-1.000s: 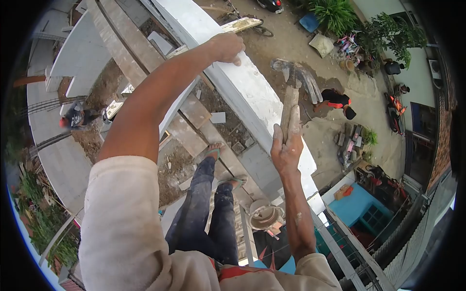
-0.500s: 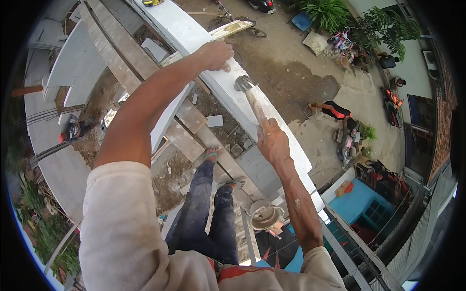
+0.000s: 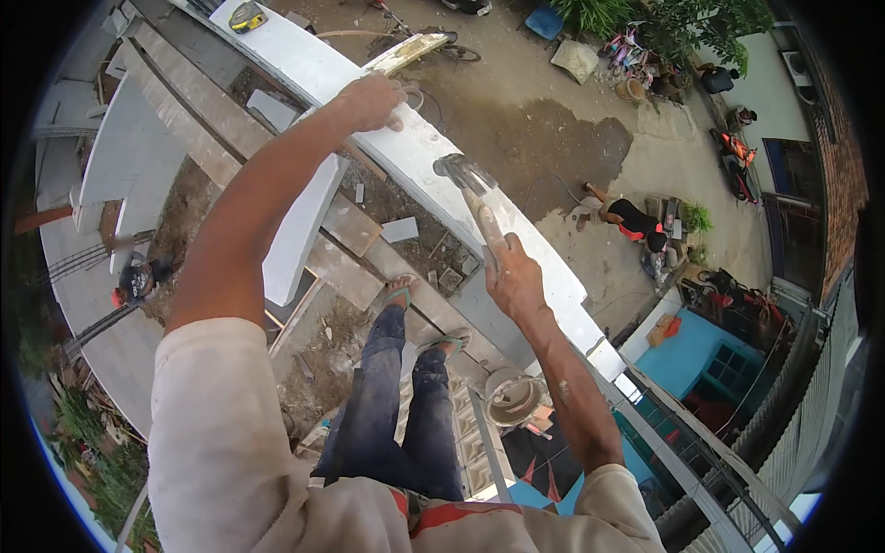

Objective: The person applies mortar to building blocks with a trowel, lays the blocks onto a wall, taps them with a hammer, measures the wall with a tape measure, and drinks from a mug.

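My right hand (image 3: 516,282) is closed around the wooden handle of a hammer (image 3: 481,210). Its metal head is over the top of a long white block wall (image 3: 537,249). Farther up the same wall, my left hand (image 3: 371,101) lies at the far edge with its fingers curled. Whatever those fingers hold, if anything, is hidden. Just beyond the left hand, a pale wooden board (image 3: 406,53) sticks out from the wall.
A yellow tape measure (image 3: 248,17) lies on the wall. My feet are on planks (image 3: 343,267), with a bucket (image 3: 513,398) nearby. Below, one person (image 3: 631,218) bends over in the yard and another (image 3: 138,278) is at the left. Motorbikes stand at the right.
The view has shifted, so the wall and tape measure show more fully. The hammer head sits slightly lower and turned on the wall top. My left hand stays near the board.
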The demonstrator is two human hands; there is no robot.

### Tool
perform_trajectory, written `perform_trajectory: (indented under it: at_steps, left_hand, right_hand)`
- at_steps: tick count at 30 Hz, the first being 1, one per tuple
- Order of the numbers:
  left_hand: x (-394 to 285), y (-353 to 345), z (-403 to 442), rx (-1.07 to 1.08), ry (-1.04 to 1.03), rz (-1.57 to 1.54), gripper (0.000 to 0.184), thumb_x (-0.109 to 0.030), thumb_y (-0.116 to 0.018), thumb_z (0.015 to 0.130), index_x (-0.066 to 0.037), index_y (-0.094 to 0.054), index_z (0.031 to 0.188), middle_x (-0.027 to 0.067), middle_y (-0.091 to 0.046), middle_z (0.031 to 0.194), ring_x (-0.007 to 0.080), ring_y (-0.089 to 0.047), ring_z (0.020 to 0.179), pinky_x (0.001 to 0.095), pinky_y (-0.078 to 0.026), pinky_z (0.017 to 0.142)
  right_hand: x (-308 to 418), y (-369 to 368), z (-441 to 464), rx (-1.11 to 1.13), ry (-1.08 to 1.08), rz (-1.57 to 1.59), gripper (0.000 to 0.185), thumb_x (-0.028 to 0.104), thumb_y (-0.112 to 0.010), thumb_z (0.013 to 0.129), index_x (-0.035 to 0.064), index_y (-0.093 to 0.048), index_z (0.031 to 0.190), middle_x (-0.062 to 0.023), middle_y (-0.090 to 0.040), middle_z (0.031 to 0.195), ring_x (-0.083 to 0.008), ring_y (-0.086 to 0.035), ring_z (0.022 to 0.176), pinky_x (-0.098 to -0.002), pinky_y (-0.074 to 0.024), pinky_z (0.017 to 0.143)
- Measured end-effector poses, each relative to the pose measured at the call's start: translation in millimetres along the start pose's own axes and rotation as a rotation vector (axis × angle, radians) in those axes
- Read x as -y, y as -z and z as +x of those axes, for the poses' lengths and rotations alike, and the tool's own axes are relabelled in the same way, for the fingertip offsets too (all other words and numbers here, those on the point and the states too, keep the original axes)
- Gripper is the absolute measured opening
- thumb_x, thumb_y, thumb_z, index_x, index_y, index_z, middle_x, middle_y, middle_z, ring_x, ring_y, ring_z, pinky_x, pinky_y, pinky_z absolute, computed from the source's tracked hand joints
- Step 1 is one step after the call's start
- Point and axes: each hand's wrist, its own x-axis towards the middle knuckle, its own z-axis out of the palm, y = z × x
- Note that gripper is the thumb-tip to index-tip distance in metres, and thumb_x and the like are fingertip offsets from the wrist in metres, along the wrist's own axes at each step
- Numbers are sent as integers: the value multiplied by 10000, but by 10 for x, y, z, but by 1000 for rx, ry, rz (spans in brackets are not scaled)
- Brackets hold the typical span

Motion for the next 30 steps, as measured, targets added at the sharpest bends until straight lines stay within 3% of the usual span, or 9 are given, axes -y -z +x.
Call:
perform_trajectory:
  at_steps: [4,5,9,13,17,19,22,27,30]
  left_hand:
    - [-17,7,65,82,37,12,578,-374,-810,851,-61,-672,1318,129,-672,1297,316,-588,1297,484,-352,1223]
    - [0,-22,59,59,21,-2,593,-370,-819,841,-76,-671,1333,123,-671,1305,310,-580,1317,522,-217,1286]
    - [-302,179,50,114,13,85,623,-374,-844,822,-111,-672,1360,111,-668,1327,293,-570,1340,588,-125,1293]
    - [-952,9,68,55,-146,-128,687,-373,-892,760,-107,-673,1354,124,-666,1315,305,-564,1343,582,-196,1278]
    - [-1345,-16,61,101,-77,-158,737,-305,-930,711,-77,-659,1356,129,-645,1345,317,-560,1344,556,-274,1256]
    - [-1330,-126,-9,49,-77,-171,740,-307,-929,710,-77,-656,1358,128,-645,1343,315,-559,1344,556,-272,1257]
    - [-1336,-87,20,5,-58,-149,741,-313,-923,714,-81,-650,1363,124,-641,1350,313,-557,1347,557,-266,1260]
    - [-1408,-67,-40,50,-38,-119,772,-337,-917,720,-109,-625,1398,114,-622,1391,300,-535,1379,573,-219,1274]
    - [-1428,-82,-131,69,-8,-103,709,-325,-862,804,-132,-603,1435,112,-605,1421,287,-520,1395,588,-175,1282]
  right_hand:
    - [90,351,-10,112,-64,-76,833,91,-668,931,300,-306,1652,-185,-596,990,-414,-684,764,-510,-588,680]
    - [132,415,-134,12,-29,28,824,74,-673,928,272,-325,1648,-183,-597,977,-408,-681,765,-496,-582,673]
    - [183,663,-500,-320,64,308,803,11,-705,900,185,-400,1622,-191,-622,987,-382,-669,756,-458,-562,668]
    - [87,828,-748,-463,85,287,790,-30,-732,867,100,-441,1590,-213,-656,1053,-357,-675,782,-429,-558,686]
    - [-294,524,-919,-499,82,242,802,-3,-706,883,167,-415,1612,-202,-641,1009,-367,-676,758,-451,-568,684]
    - [-515,410,-998,31,-170,-28,829,44,-680,894,262,-372,1632,-180,-613,949,-376,-676,737,-474,-589,689]
    - [-504,481,-1022,59,-154,-34,869,82,-671,890,343,-323,1643,-155,-589,931,-379,-672,719,-494,-600,688]
    - [-230,476,-894,-75,-123,-8,731,75,-692,861,293,-510,1535,-154,-580,1064,-341,-684,831,-490,-599,699]
    - [-124,455,-520,-165,-76,-43,567,64,-703,839,206,-640,1384,-147,-570,1094,-362,-663,948,-486,-562,800]
